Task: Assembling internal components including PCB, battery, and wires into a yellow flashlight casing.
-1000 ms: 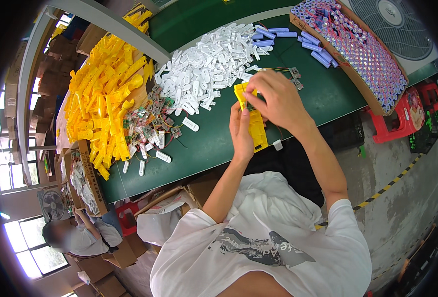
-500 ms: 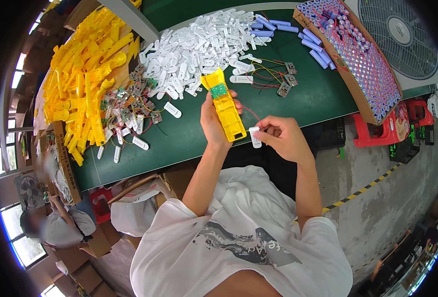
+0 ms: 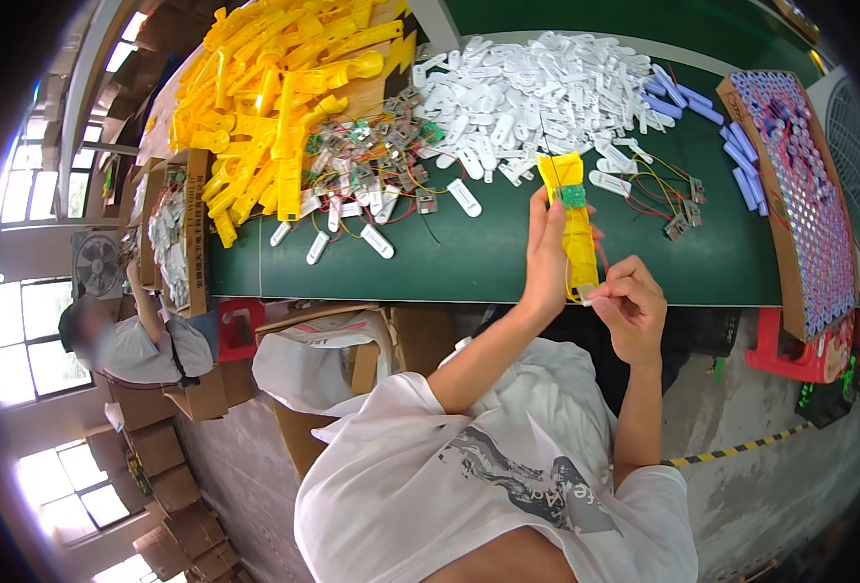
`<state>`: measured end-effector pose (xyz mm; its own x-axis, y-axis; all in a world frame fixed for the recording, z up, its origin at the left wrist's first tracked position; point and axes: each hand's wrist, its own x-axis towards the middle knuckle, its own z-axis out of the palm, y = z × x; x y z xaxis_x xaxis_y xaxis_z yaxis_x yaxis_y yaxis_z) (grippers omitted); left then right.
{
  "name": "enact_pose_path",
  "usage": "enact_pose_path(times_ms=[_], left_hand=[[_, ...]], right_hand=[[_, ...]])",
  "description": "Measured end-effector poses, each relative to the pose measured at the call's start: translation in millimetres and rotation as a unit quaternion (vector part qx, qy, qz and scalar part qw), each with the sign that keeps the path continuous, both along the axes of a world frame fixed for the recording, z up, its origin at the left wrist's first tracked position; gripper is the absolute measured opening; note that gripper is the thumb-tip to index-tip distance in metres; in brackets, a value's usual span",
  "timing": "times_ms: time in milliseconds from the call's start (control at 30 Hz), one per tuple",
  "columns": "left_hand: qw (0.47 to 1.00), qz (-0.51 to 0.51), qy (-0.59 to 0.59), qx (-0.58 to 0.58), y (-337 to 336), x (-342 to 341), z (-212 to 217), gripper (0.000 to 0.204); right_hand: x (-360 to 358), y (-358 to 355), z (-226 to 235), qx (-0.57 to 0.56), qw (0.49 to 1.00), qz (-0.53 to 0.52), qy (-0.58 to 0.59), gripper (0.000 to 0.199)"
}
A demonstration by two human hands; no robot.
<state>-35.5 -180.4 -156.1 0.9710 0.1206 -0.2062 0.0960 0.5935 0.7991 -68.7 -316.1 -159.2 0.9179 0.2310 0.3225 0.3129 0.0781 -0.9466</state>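
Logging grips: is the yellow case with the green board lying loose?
No, the left hand holds the yellow case.

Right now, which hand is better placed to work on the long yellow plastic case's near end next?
Probably the right hand: it is at the near end of the yellow case, while the left hand holds the case farther up.

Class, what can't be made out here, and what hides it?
Head view:
Left hand: partly hidden behind the yellow casing.
Pale piece: partly covered by the right hand.
Green board: details too small.
Large fan at right: cut off by the dark rim.
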Motion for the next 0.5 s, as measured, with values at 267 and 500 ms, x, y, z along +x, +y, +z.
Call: enact_pose_path(times_ms=[267, 500], left_hand=[[0.99, 0.09, -0.107, 0.013, 10.3, -1.4, 16.9, 0.035], [0.972, 0.101, -0.205, -0.057, 18.2, -1.7, 20.3, 0.045]], right_hand=[[-5.0, 30.0, -4.8, 0.139, 0.986, -0.043, 0.082, 0.017], [-2.4, 35.8, 9.5, 0.17, 0.957, -0.05, 0.231, 0.038]])
